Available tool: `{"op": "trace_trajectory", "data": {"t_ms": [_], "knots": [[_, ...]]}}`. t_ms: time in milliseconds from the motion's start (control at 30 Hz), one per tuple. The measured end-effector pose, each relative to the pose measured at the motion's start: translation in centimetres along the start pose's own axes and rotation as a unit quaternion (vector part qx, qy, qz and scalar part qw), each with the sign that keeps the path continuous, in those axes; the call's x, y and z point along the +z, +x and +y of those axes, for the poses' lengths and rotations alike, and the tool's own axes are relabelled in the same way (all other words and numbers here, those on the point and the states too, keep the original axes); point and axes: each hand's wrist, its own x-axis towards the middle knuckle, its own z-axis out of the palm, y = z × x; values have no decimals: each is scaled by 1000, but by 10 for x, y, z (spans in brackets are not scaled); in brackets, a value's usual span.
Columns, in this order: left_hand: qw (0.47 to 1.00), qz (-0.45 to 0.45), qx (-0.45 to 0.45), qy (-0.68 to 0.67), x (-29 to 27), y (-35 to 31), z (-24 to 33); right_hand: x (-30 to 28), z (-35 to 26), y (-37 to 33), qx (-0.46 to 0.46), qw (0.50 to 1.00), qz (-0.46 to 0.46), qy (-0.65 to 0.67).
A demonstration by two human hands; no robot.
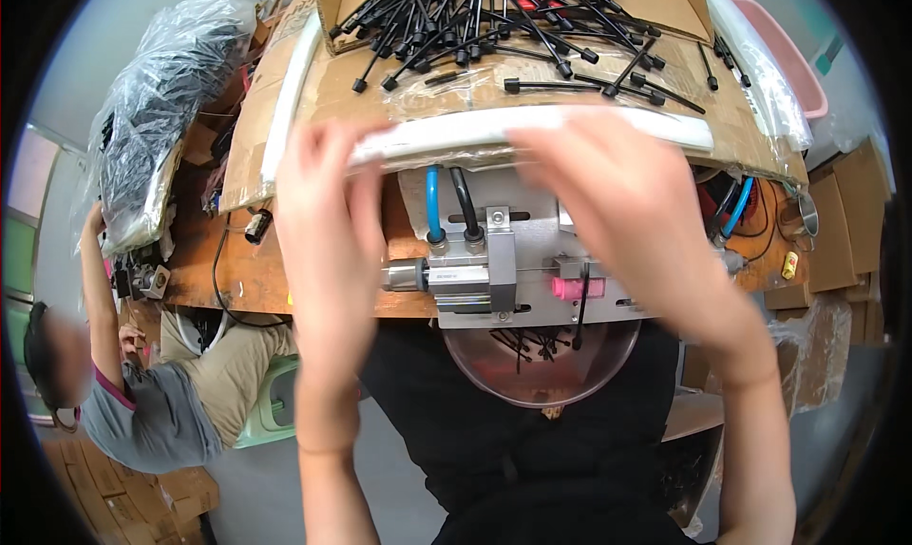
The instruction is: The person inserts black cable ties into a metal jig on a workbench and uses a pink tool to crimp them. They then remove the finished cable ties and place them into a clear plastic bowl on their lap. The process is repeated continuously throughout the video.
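Observation:
My left hand (328, 246) is raised over the left end of a white padded strip (456, 129), its fingers smeared by motion. Toward the strip's right part reaches my right hand (622, 203), also blurred at the fingertips. Whether either hand holds anything cannot be made out. Behind the strip, black rods with knobbed ends (475, 22) lie heaped on cardboard. Between my forearms sits a metal clamping fixture (470, 284) with a cylinder, and a pink block (578, 288) on its right. One black rod (581, 307) stands across that block.
Below the fixture, a clear bowl (541, 388) with several black rods sits at my lap. Blue hoses (434, 203) and black ones rise from the fixture. A co-worker (161, 402) sits at left beside a plastic-wrapped bundle (176, 98). Cardboard boxes (845, 222) stand at right.

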Motion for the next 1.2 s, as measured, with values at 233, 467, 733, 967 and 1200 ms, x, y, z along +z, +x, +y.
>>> {"op": "trace_trajectory", "data": {"t_ms": [233, 467, 733, 967, 1200], "knots": [[984, -179, -12, 2, 0, 91, -50, 66, 47, 120, -112, 974, -156, -121], [968, -226, 89, -68, 1, 72, -17, 1, 111, 56, -133, 975, -177, -6], [903, -229, -2, -364, -13, 133, -23, -72, 96, 77, 257, 913, -87, 304], [986, -41, 131, -95, 20, -32, 69, -96, 82, 12, 199, 903, 125, 361], [975, -182, 109, 61, 75, -138, 98, -118, 62, -86, 211, 898, 112, 370]]}}
